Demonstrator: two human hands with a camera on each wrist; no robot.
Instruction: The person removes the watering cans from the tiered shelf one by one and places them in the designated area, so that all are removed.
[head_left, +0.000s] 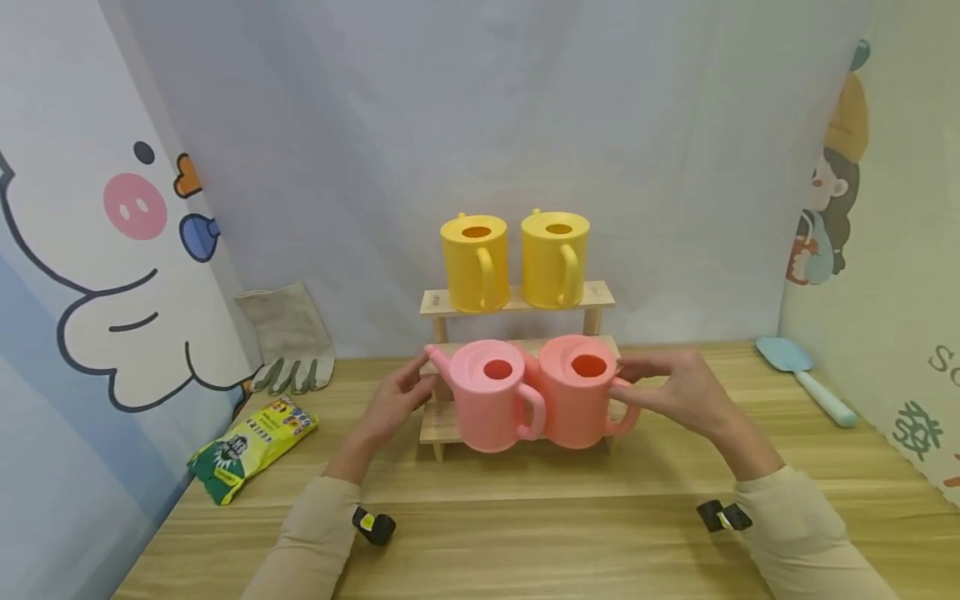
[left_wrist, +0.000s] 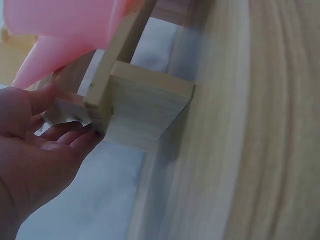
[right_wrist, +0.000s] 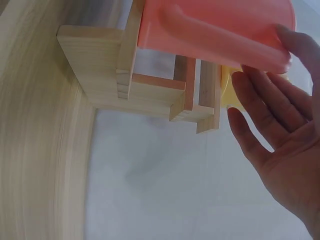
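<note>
A small two-tier wooden shelf stands on the table. Two yellow watering cans sit on its top board. A pink can and a salmon can sit side by side on the lower board. My left hand reaches to the shelf's left end, below the pink can's spout. In the left wrist view its fingertips touch the end of the wooden shelf. My right hand is at the salmon can's handle. In the right wrist view its fingers are straight, and the thumb touches the salmon can.
A grey work glove leans on the backdrop at the left. A yellow-green bag lies in front of it. A light blue spade lies at the right. Fabric walls enclose the wooden table on three sides.
</note>
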